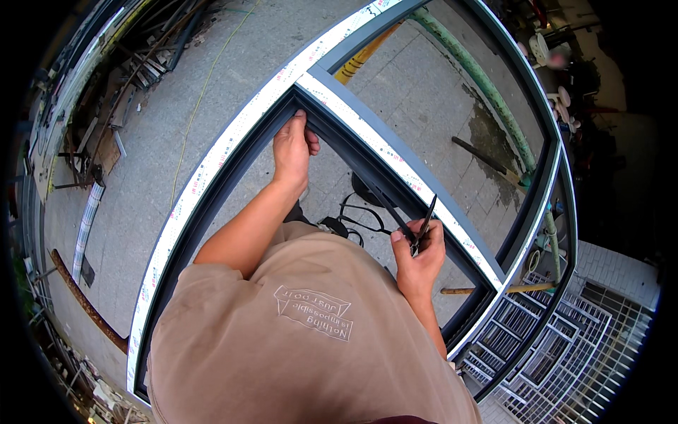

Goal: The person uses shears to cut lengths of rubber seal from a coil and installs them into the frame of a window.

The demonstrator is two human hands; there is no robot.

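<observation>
A large window frame (185, 201) of dark grey profile, faced with white printed film, surrounds me. My left hand (292, 148) is at the inside corner below the crossbar (381, 145), its thumb pressed up against the dark groove and its other fingers curled in. A thin black strip (378, 196), which looks like rubber seal, runs from near that corner along the crossbar toward my right hand (421, 260). That hand is closed around black scissors (429, 214), blades pointing up and away; the strip meets its fingers. What lies under the left fingers is partly hidden.
A green pipe (480, 74) and a yellow support (364, 55) show beneath the frame's far part. Black cords (364, 208) lie on the paving by my feet. Rusty pipe (88, 304) and scrap lengths (145, 67) are at the left, metal grilles (558, 339) at the right.
</observation>
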